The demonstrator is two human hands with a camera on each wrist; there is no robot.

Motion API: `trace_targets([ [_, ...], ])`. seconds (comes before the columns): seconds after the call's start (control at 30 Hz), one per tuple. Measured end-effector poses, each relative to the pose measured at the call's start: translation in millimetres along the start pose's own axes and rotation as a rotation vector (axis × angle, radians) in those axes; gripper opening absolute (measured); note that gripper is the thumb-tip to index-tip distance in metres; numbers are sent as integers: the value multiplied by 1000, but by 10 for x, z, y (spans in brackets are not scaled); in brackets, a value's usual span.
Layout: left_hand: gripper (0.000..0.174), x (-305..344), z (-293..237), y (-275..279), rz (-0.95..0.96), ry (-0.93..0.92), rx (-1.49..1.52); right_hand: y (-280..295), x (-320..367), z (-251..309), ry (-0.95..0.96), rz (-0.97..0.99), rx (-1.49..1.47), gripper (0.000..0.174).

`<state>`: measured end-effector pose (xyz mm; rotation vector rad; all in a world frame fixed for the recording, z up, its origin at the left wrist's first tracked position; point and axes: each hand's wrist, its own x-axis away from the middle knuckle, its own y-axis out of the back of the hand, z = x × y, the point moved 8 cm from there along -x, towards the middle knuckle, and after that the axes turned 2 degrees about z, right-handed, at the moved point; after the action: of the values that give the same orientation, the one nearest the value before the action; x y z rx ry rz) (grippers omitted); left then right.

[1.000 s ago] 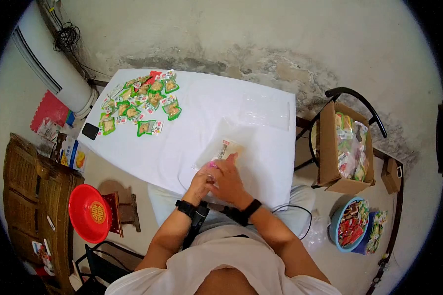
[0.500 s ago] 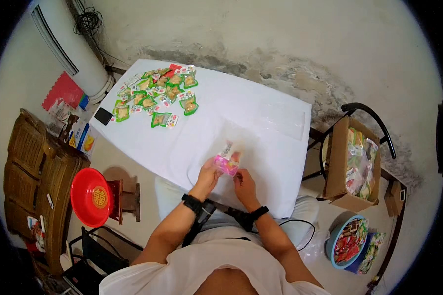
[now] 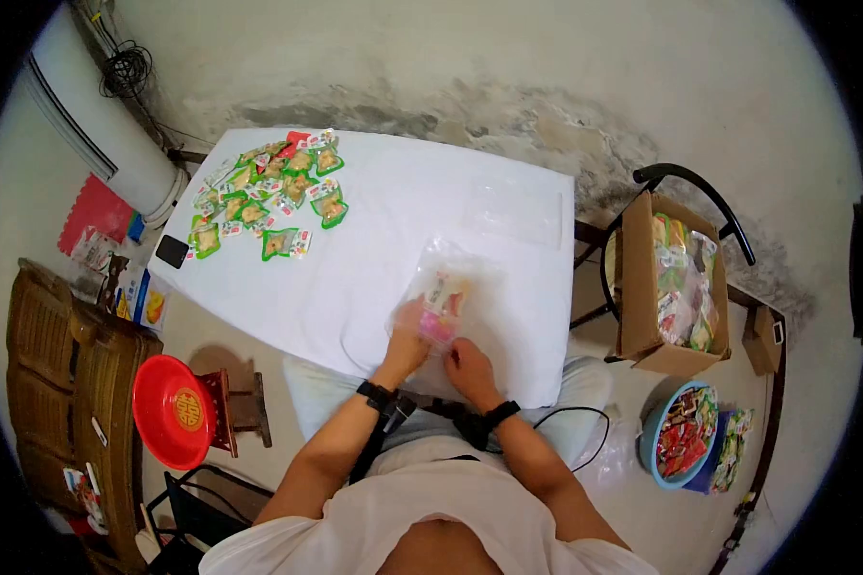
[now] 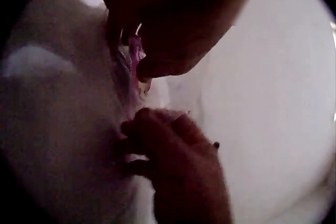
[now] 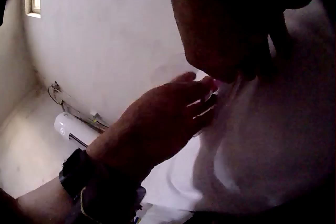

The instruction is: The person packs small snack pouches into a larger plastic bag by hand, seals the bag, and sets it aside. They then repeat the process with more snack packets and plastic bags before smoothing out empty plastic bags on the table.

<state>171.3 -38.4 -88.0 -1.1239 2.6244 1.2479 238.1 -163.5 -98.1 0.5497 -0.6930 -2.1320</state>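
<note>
Clear plastic bag (image 3: 448, 280): long axis points away from the grips;
Left-hand grip (image 3: 406, 335): pinches its near end;
Right-hand grip (image 3: 467, 362): just beside; hold unclear.

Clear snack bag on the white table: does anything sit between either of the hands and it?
Nothing visible does. The left hand grips the clear bag at the pink packet inside it. The right hand sits just beside the bag's near edge, with only bare white table around.
</note>
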Motion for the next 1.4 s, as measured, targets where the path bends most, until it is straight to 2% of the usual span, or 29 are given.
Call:
trace_targets([
  [0.03, 48, -6, -75, 40, 2, -1, 2, -17, -8, 32, -15, 37, 23, 12],
  [0.1, 60, -35, -193, -79, 264, 5, -155, -44, -30, 53, -28, 71, 49, 13],
  [0.13, 60, -21, -133, -142, 264, 2, -152, -24, -40, 83, 14, 40, 70, 15],
  [0.2, 66, -27, -147, -182, 146, -124, -217, 13, -52, 107, 51, 3, 95, 20],
  [0.27, 65, -93, -126, -247, 206, -113, -140, 157, -42, 106, 57, -160, 57, 31],
  [0.3, 65, -134, -142, -275, 265, -99, -68, 157, -59, 60, 57, -162, 60, 31],
  [0.37, 65, -185, -163, -285, 263, -134, -39, 92, -136, -4, 94, -67, 30, 49],
  [0.43, 66, -229, -70, -400, 266, -175, -10, 106, -160, 12, 110, -71, -10, 52],
  [0.5, 68, -257, 268, -753, 458, 57, 612, 141, -188, 24, 126, -75, -52, 55],
  [0.53, 68, -249, 319, -777, 461, 56, 612, 132, -193, -5, 100, -53, -71, 56],
  [0.6, 69, -226, 338, -618, 431, 185, 345, 107, -177, -4, 68, -25, -95, 58],
  [0.63, 69, -174, 241, -535, 434, 189, 345, 128, -177, 36, 74, -43, 0, 59],
  [0.7, 72, -125, -63, -194, 201, -34, -255, 200, -230, 152, 79, -61, 94, 60],
  [0.77, 72, -2, 7, -240, 205, -3, -226, 189, -285, 397, 238, -19, 242, 60],
  [0.8, 73, 36, 57, -258, 202, 21, -195, 146, -304, 401, 238, -14, 239, 60],
  [0.93, 70, 69, 212, -340, 238, 30, -148, -91, -433, 232, 195, 61, 402, 57],
  [1.0, 66, 87, 235, -321, 176, 21, -143, -114, -490, 212, 193, 85, 437, 56],
  [1.07, 64, 93, 173, -288, 151, 13, -97, -122, -572, 179, 168, 111, 503, 45],
  [1.1, 62, 88, 127, -256, 129, 2, -54, -132, -598, 172, 172, 112, 505, 45],
  [1.17, 57, 79, 87, -244, 96, -36, -78, -38, -634, 249, 249, -72, 592, 30],
  [1.2, 52, 65, 48, -221, 65, -75, -101, -40, -669, 253, 255, -70, 592, 30],
  [1.23, 52, 69, 41, -208, 60, -71, -101, -47, -716, 179, 173, -25, 578, 21],
  [1.27, 48, 73, -12, -195, 102, -73, -127, -48, -744, 105, 91, 21, 565, 14],
  [1.33, 44, 86, -20, -221, 127, -60, -159, -78, -783, -26, 95, 9, 639, 12],
  [1.37, 41, 138, 34, -354, 228, -36, -152, -110, -818, -55, 104, -5, 703, 11],
  [1.4, 39, 199, 141, -451, 316, 5, -155, -43, -828, -32, 74, -45, 581, 11],
])
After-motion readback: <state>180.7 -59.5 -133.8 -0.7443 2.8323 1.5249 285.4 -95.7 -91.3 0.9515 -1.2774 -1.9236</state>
